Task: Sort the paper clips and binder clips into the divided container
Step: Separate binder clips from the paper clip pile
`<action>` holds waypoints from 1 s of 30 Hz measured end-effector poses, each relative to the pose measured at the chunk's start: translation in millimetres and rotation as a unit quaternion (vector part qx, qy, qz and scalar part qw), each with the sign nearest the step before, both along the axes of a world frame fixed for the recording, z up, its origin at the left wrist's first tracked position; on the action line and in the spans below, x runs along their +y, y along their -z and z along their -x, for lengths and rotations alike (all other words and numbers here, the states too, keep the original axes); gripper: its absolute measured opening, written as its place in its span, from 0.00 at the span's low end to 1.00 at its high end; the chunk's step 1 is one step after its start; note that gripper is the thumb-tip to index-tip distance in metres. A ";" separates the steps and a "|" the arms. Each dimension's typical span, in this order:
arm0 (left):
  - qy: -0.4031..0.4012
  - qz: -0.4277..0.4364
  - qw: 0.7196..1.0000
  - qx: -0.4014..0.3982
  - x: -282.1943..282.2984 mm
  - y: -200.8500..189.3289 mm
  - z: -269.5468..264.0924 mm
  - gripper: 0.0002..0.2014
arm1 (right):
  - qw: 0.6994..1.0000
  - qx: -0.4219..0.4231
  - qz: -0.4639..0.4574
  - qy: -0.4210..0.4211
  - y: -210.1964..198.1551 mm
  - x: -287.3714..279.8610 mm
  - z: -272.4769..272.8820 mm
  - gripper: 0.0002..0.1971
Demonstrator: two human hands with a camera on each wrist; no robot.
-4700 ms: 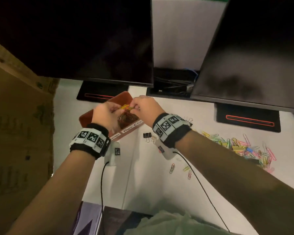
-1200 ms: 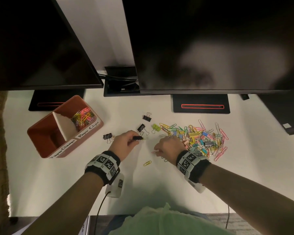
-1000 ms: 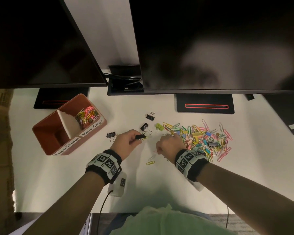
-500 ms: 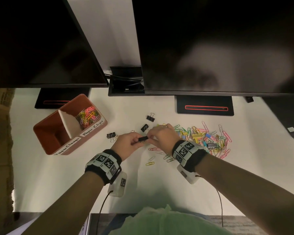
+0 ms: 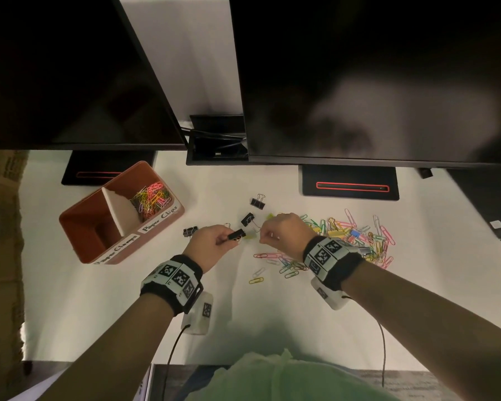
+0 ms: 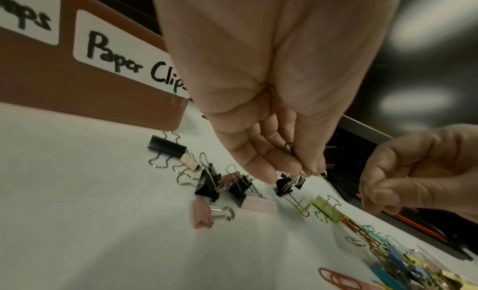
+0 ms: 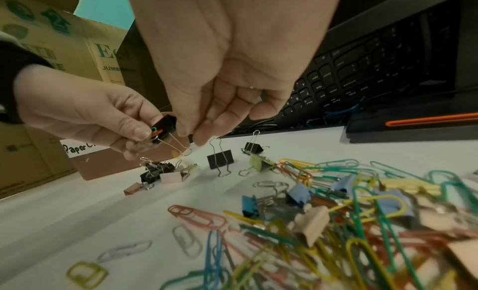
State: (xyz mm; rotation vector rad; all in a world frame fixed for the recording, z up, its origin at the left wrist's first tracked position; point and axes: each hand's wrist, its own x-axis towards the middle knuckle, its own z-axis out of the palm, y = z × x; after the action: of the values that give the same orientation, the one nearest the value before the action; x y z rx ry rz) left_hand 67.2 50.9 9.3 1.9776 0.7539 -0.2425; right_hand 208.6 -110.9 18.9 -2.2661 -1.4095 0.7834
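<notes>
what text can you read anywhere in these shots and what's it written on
"Paper Clips": handwritten white label on the brown divided container, by the compartment holding paper clips.
"Paper Clamps": second white label on the same wall; blurred, a likely reading.
"JUMB": cut-off print on the cardboard box, along with large letters "Ec".
Keyboard key legends: too small to read.
Wristband squares: coded markers, no words.

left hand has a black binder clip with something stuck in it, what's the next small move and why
Probably the right hand pulls the small paper clips out of the black binder clip that the left hand pinches. The right wrist view shows green and orange loops caught at its mouth, with the right fingertips close by. Once freed, the clip likely goes in the container's bare "Paper Clamps" compartment.
</notes>
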 end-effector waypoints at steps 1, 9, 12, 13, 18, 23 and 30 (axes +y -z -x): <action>0.003 0.005 1.000 -0.001 0.3 -1.0 -0.4 0.10 | 1.000 0.000 -0.003 0.002 0.0 -1.9 -0.1 0.07; 0.011 0.036 0.999 -0.006 0.0 -3.0 -3.2 0.11 | 1.000 0.000 -0.003 0.007 0.9 3.4 6.3 0.15; -0.008 0.003 1.000 -0.005 2.2 -3.8 -2.9 0.19 | 0.998 -0.035 0.045 -0.020 5.3 2.9 4.6 0.14; -0.015 -0.006 1.000 -0.009 3.2 -5.0 -2.0 0.20 | 0.997 -0.040 0.056 -0.027 6.6 1.3 4.2 0.14; 0.001 -0.026 1.000 -0.012 -1.6 -1.6 5.3 0.08 | 0.990 -0.063 0.110 -0.059 13.3 -15.1 9.8 0.20; 0.003 -0.045 0.999 0.025 -23.5 15.9 5.8 0.14 | 0.985 -0.087 0.140 -0.057 24.1 -24.5 22.1 0.24; 0.029 -0.102 0.992 0.067 -32.3 25.3 -3.3 0.10 | 0.987 -0.085 0.133 -0.023 31.6 -21.8 22.9 0.11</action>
State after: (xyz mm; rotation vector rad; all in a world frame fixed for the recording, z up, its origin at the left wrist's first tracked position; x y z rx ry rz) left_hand 70.5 18.6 -16.1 2.1954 0.8350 -0.3474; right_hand 185.7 -132.7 -12.8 -2.5642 -1.5155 0.8562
